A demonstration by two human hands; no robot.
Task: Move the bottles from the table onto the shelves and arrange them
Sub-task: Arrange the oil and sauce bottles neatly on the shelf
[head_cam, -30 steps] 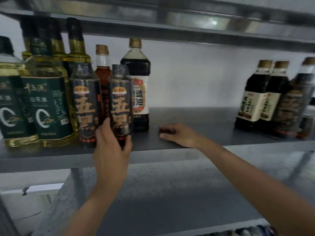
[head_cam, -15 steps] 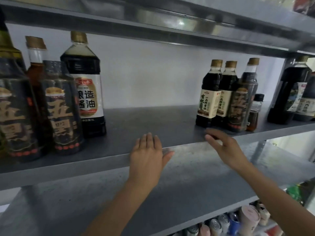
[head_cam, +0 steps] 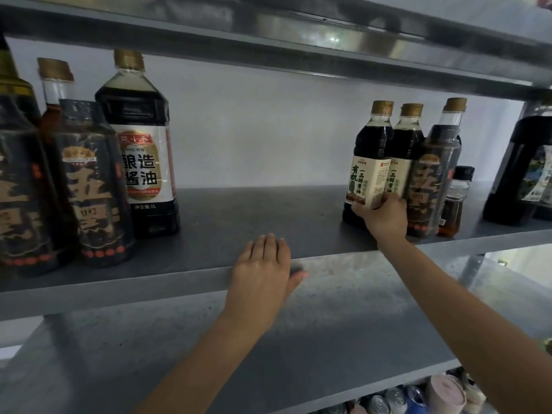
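My right hand (head_cam: 383,215) grips the lower part of a dark soy sauce bottle with a cream label (head_cam: 369,162), standing on the grey shelf (head_cam: 257,213). Close beside it stand a matching bottle (head_cam: 406,144), a dark vinegar bottle (head_cam: 433,180) and a small black-capped bottle (head_cam: 455,198). My left hand (head_cam: 263,270) lies flat on the shelf's front edge with fingers apart, holding nothing. At the left stand two dark vinegar bottles (head_cam: 95,192), a red-brown bottle (head_cam: 53,94) behind them and a large 1 L soy sauce bottle (head_cam: 140,144).
A large dark jug (head_cam: 525,171) stands at the far right of the shelf. An upper shelf (head_cam: 268,40) runs overhead. A lower shelf (head_cam: 298,339) lies below, and under it show several cans and cups (head_cam: 418,395). A shelf post (head_cam: 472,264) stands at right.
My left hand let go of the vinegar bottle at left and moved right onto the shelf edge. My right hand travelled right and took hold of the cream-label soy sauce bottle.
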